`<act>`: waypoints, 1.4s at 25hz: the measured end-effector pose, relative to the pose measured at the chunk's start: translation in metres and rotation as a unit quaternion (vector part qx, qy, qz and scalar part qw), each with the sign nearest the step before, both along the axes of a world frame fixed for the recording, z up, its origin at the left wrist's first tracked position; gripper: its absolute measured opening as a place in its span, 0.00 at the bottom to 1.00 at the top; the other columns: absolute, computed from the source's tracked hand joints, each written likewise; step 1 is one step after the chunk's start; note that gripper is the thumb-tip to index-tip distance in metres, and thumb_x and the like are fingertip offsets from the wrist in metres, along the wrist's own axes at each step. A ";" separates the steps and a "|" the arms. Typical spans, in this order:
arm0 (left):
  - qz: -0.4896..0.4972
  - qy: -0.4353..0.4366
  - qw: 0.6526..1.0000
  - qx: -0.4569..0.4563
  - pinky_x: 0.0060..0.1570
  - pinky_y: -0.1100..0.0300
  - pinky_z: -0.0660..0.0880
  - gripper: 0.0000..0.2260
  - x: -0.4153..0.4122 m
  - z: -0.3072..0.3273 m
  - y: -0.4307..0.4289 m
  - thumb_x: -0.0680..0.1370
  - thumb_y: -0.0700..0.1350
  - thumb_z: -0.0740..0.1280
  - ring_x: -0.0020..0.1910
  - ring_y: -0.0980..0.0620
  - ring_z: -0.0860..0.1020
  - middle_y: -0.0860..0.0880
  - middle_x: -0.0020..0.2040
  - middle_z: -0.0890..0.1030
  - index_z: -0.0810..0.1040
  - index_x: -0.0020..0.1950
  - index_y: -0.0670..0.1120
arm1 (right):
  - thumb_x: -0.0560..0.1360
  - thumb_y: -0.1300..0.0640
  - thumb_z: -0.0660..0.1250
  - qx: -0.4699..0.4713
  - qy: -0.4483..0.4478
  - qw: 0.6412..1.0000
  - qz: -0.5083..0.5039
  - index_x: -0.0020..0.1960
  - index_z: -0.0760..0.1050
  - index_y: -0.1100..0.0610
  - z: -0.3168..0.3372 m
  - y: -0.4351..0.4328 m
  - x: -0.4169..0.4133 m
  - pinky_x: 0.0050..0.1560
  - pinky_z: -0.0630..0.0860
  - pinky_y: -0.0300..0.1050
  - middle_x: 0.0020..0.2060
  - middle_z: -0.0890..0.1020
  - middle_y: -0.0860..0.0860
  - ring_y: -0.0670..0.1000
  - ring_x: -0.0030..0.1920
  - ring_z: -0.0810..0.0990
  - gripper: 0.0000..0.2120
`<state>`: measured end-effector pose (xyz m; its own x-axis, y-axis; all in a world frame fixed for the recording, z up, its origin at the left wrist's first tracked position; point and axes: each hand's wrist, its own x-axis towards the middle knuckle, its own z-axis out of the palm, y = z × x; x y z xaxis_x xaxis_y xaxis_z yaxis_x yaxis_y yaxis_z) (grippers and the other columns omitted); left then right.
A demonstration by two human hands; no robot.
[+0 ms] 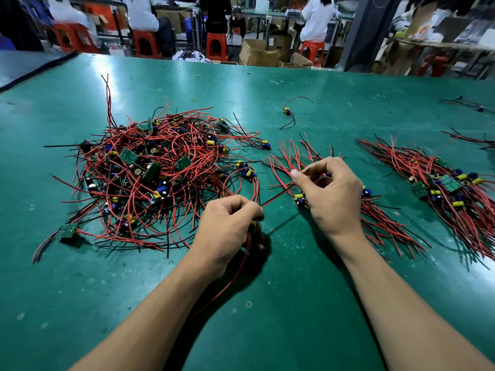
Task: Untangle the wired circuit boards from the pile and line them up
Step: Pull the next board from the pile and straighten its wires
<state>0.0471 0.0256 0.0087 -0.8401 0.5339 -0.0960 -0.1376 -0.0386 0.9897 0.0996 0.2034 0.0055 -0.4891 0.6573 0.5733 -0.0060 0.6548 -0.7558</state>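
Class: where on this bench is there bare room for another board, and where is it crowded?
Bare: the table between the forearms, and the far strip behind the lone board. Crowded: the tangled pile beside the left hand, the middle bundle under the right hand, and the right bundle.

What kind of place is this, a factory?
Probably an electronics assembly workshop: a tangled pile of wired circuit boards on a green work table, sorted bundles beside it, and people seated on red stools behind.
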 end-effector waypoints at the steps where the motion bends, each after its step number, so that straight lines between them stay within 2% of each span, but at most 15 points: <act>1: -0.002 -0.004 1.000 0.001 0.24 0.59 0.73 0.08 0.000 0.000 0.000 0.73 0.35 0.68 0.22 0.47 0.73 0.43 0.26 0.75 0.74 0.36 0.32 | 0.70 0.54 0.79 0.003 -0.004 1.000 -0.004 0.37 0.78 0.55 -0.001 0.001 0.000 0.42 0.75 0.43 0.36 0.80 0.50 0.51 0.37 0.79 0.11; 3: -0.007 -0.011 1.000 0.005 0.23 0.59 0.73 0.08 0.000 0.001 -0.001 0.73 0.35 0.67 0.23 0.46 0.73 0.41 0.25 0.75 0.74 0.37 0.32 | 0.71 0.53 0.78 0.011 -0.013 1.000 -0.013 0.36 0.76 0.56 -0.002 0.005 0.001 0.40 0.73 0.42 0.34 0.79 0.51 0.51 0.35 0.77 0.13; 7: -0.012 -0.025 1.000 0.009 0.23 0.61 0.72 0.06 -0.001 0.003 -0.002 0.73 0.35 0.66 0.23 0.45 0.74 0.39 0.26 0.76 0.76 0.37 0.34 | 0.75 0.51 0.75 0.004 -0.028 0.999 -0.020 0.34 0.75 0.58 -0.001 0.007 0.003 0.38 0.71 0.46 0.31 0.78 0.53 0.52 0.33 0.74 0.16; 9: -0.006 -0.027 1.000 0.008 0.23 0.60 0.72 0.07 -0.002 0.002 -0.002 0.73 0.35 0.67 0.24 0.46 0.74 0.39 0.26 0.75 0.75 0.37 0.33 | 0.76 0.51 0.73 -0.064 -0.039 0.997 0.000 0.34 0.74 0.56 0.001 0.003 0.003 0.34 0.71 0.46 0.27 0.77 0.53 0.51 0.28 0.73 0.16; 10: -0.003 -0.024 1.000 0.007 0.24 0.60 0.73 0.07 -0.003 0.000 -0.002 0.73 0.35 0.68 0.25 0.46 0.73 0.40 0.27 0.75 0.75 0.36 0.33 | 0.76 0.51 0.73 -0.133 -0.029 0.990 0.026 0.34 0.73 0.56 0.004 0.001 0.003 0.30 0.69 0.43 0.25 0.75 0.52 0.49 0.24 0.70 0.16; 11: -0.004 -0.013 1.000 0.002 0.26 0.58 0.73 0.08 -0.004 -0.001 -0.003 0.73 0.36 0.69 0.27 0.47 0.73 0.40 0.29 0.75 0.76 0.36 0.33 | 0.76 0.52 0.73 -0.225 -0.005 0.972 0.064 0.35 0.71 0.55 0.007 -0.001 0.003 0.26 0.66 0.39 0.23 0.72 0.51 0.47 0.21 0.68 0.16; 13: -0.028 0.037 0.998 -0.033 0.32 0.58 0.72 0.07 -0.005 -0.003 -0.004 0.73 0.38 0.70 0.31 0.48 0.73 0.39 0.32 0.76 0.79 0.35 0.37 | 0.75 0.53 0.73 -0.403 0.050 0.902 0.146 0.35 0.68 0.53 0.015 -0.002 0.003 0.21 0.63 0.36 0.25 0.66 0.50 0.45 0.20 0.64 0.17; 17: -0.127 0.128 0.979 -0.097 0.35 0.59 0.72 0.06 -0.006 0.000 -0.010 0.74 0.43 0.71 0.33 0.50 0.75 0.40 0.34 0.80 0.83 0.37 0.43 | 0.77 0.57 0.69 -0.571 0.067 0.793 0.201 0.33 0.66 0.53 0.027 0.002 0.007 0.19 0.59 0.35 0.27 0.65 0.48 0.43 0.20 0.62 0.17; 20: -0.158 0.160 0.967 -0.120 0.38 0.51 0.75 0.08 -0.006 0.002 -0.012 0.70 0.48 0.70 0.35 0.48 0.77 0.40 0.36 0.83 0.84 0.38 0.44 | 0.72 0.60 0.70 -0.655 0.070 0.715 0.234 0.30 0.65 0.55 0.032 0.003 0.010 0.17 0.58 0.34 0.27 0.62 0.48 0.42 0.18 0.60 0.16; 21: -0.158 0.165 0.965 -0.126 0.39 0.48 0.76 0.09 -0.007 0.002 -0.013 0.70 0.48 0.70 0.35 0.48 0.77 0.40 0.37 0.83 0.84 0.38 0.44 | 0.69 0.60 0.70 -0.650 0.063 0.718 0.241 0.32 0.64 0.55 0.033 0.002 0.011 0.17 0.58 0.34 0.28 0.60 0.48 0.42 0.18 0.60 0.15; 23: -0.149 0.169 0.966 -0.126 0.40 0.47 0.76 0.07 -0.006 0.000 -0.013 0.72 0.47 0.71 0.35 0.48 0.78 0.39 0.37 0.83 0.83 0.39 0.43 | 0.67 0.57 0.72 -0.605 0.051 0.759 0.236 0.34 0.66 0.53 0.034 -0.001 0.010 0.17 0.58 0.34 0.28 0.61 0.47 0.41 0.19 0.59 0.15; 25: -0.139 0.169 0.968 -0.124 0.37 0.52 0.74 0.06 -0.006 -0.001 -0.013 0.74 0.44 0.71 0.34 0.50 0.77 0.39 0.37 0.83 0.83 0.39 0.43 | 0.67 0.53 0.74 -0.549 0.048 0.805 0.218 0.36 0.68 0.52 0.032 -0.003 0.009 0.19 0.59 0.34 0.28 0.62 0.46 0.42 0.21 0.61 0.14; 28: -0.115 0.130 0.979 -0.102 0.35 0.59 0.72 0.08 -0.006 -0.002 -0.010 0.76 0.42 0.69 0.33 0.50 0.76 0.39 0.34 0.81 0.83 0.38 0.43 | 0.65 0.46 0.76 -0.497 0.024 0.838 0.224 0.43 0.75 0.55 0.028 -0.011 0.009 0.23 0.65 0.36 0.29 0.68 0.47 0.43 0.23 0.67 0.17; 32: -0.090 0.016 0.996 -0.016 0.31 0.59 0.76 0.08 -0.007 -0.001 -0.008 0.78 0.39 0.67 0.30 0.46 0.79 0.41 0.31 0.80 0.82 0.40 0.40 | 0.60 0.45 0.78 -0.475 -0.054 0.826 0.298 0.57 0.80 0.61 0.022 -0.020 0.008 0.30 0.76 0.36 0.34 0.79 0.46 0.44 0.29 0.76 0.30; 35: -0.084 -0.052 0.994 0.039 0.28 0.60 0.78 0.08 -0.007 0.002 -0.010 0.79 0.38 0.65 0.29 0.46 0.80 0.39 0.32 0.79 0.80 0.44 0.36 | 0.64 0.54 0.78 -0.473 -0.135 0.791 0.365 0.56 0.83 0.60 0.016 -0.025 0.011 0.34 0.77 0.35 0.39 0.82 0.48 0.44 0.32 0.77 0.23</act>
<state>0.0402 0.0161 0.0106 -0.7255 0.6757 -0.1304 -0.2502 -0.0824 0.9647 0.1108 0.1785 0.0218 -0.9565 0.2160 -0.1963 0.1243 -0.3070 -0.9436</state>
